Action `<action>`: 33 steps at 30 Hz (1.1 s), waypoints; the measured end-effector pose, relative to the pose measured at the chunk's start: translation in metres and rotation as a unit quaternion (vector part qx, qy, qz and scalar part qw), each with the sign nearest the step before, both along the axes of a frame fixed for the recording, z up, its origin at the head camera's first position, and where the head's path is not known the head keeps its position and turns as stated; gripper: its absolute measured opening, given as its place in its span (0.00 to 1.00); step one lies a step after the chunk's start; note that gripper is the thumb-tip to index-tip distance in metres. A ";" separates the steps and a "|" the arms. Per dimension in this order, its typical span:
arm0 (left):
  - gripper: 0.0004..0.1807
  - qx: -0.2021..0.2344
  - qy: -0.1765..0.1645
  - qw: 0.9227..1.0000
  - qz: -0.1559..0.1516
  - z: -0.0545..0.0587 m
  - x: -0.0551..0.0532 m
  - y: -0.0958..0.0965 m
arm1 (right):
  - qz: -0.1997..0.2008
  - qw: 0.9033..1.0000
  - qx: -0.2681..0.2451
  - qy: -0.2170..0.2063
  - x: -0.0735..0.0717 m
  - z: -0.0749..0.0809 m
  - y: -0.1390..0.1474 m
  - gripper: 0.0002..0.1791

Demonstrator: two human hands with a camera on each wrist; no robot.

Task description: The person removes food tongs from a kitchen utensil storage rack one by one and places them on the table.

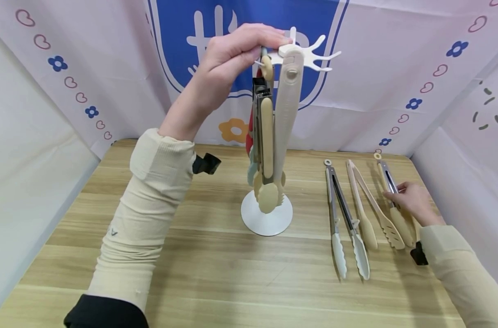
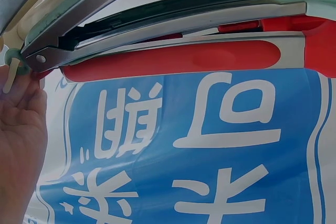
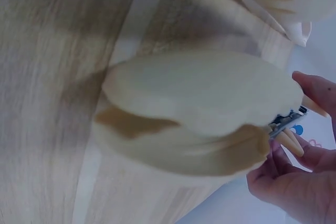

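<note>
My left hand [image 1: 232, 57] holds the top of a white utensil rack [image 1: 310, 57], thumb and fingers at its spread hooks. Its round white base [image 1: 266, 223] stands on the table. From the rack hang several tongs: beige tongs [image 1: 267, 136] toward the front, red tongs [image 2: 184, 59] and mint-green tongs [image 2: 173, 22] beside the left hand. On the right, my right hand [image 1: 414, 200] grips beige tongs [image 1: 401, 230] around their middle. In the right wrist view, the two scalloped heads of these tongs [image 3: 205, 87] are close together over the wooden surface.
White-tipped metal tongs [image 1: 360, 255] lie spread on the wooden table [image 1: 216, 273], right of the rack. Beside them lies a beige pair with a slotted spatula end [image 1: 392, 234]. A printed cloth [image 1: 380, 54] hangs behind the table.
</note>
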State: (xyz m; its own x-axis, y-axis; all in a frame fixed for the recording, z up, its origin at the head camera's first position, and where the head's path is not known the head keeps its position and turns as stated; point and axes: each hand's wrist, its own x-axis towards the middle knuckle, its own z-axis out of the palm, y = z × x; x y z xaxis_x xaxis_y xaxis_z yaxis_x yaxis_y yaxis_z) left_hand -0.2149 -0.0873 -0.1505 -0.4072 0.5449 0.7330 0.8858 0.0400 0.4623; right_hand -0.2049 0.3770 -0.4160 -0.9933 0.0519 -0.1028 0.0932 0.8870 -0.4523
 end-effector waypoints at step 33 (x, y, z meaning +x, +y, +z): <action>0.18 -0.001 -0.013 1.000 0.017 0.000 0.001 0.002 | 0.056 0.997 0.023 -0.047 -0.008 0.031 -0.014 0.37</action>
State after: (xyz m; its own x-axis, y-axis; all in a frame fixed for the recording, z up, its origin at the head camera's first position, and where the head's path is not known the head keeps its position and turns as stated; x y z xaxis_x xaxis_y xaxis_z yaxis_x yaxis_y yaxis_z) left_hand -0.2138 -0.0856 -0.1506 -0.4444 0.5310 0.7215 0.8718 0.0711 0.4846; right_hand -0.2133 0.3635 -0.3846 -0.9795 -0.0511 -0.1950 0.0327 0.9142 -0.4040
